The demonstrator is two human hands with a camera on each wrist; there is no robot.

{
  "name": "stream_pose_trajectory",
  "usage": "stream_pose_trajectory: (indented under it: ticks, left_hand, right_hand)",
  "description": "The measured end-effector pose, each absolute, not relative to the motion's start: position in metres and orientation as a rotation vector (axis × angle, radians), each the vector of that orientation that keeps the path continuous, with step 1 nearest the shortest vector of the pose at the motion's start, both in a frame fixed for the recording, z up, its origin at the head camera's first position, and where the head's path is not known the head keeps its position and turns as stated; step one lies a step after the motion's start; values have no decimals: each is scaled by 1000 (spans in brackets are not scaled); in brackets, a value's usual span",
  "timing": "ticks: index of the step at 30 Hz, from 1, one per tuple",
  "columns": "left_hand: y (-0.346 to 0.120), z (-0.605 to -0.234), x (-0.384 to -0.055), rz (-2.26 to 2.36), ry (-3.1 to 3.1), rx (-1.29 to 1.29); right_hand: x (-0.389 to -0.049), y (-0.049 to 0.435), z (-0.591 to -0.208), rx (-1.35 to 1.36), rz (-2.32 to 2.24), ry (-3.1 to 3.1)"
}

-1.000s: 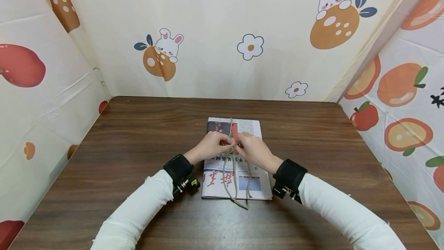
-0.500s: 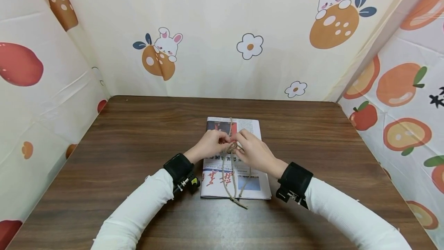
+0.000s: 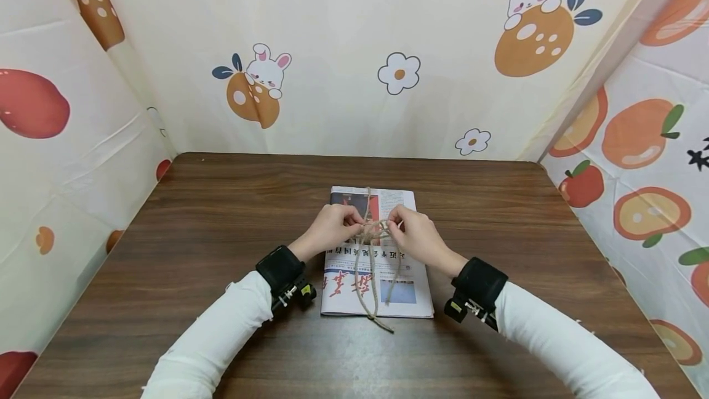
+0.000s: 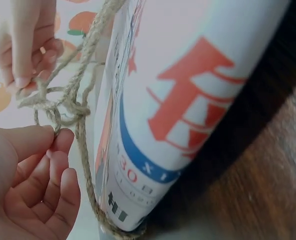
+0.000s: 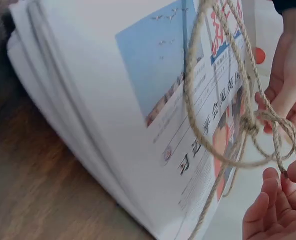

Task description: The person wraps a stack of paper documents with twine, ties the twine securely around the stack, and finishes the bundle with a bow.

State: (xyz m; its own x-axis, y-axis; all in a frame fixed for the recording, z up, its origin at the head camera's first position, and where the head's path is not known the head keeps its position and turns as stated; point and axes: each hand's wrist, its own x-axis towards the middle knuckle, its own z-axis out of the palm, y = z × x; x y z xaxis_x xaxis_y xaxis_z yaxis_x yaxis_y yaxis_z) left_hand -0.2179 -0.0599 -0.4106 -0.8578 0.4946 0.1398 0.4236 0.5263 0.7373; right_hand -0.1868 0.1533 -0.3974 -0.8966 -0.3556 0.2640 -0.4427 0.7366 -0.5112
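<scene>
A folded stack of newspapers point(image 3: 410, 273) lies on the table, with a length of twine point(image 3: 372, 266) running over it and a loose knot point(image 4: 70, 107) at the crossing. My left hand point(image 3: 335, 226) pinches a loop of the twine between thumb and index finger, left of the knot. On the other side, my right hand point(image 3: 416, 236) pinches another twine strand with its fingertips. Loops stretch between both hands above the paper. In the right wrist view, a wide slack curve of twine point(image 5: 190, 95) hangs over the front page. Loose twine ends trail past the stack's near edge.
The brown wooden table point(image 3: 232, 202) surrounds the stack. Behind it hangs a cream cloth point(image 3: 332, 79) printed with rabbits and flowers. Fruit-patterned cloths point(image 3: 648, 214) stand along both sides. Each wrist wears a black strap point(image 3: 480, 285) with a small camera.
My hands were close together at the knot. The right hand has since drawn away to the right, spreading the twine loops between them; the left has shifted slightly left. The newspapers stay put.
</scene>
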Motion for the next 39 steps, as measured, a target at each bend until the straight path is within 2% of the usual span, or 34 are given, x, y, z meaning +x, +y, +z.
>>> stream_pose_trajectory:
  ticks: [14,39]
  left_hand:
    - [-83,-406,-213,1184,2750,747]
    - [-108,-405,-201,1101,2791,704]
  right_hand:
    - [-190,176,-400,473,916,-2920]
    - [-192,194,-403,458,965,-3056]
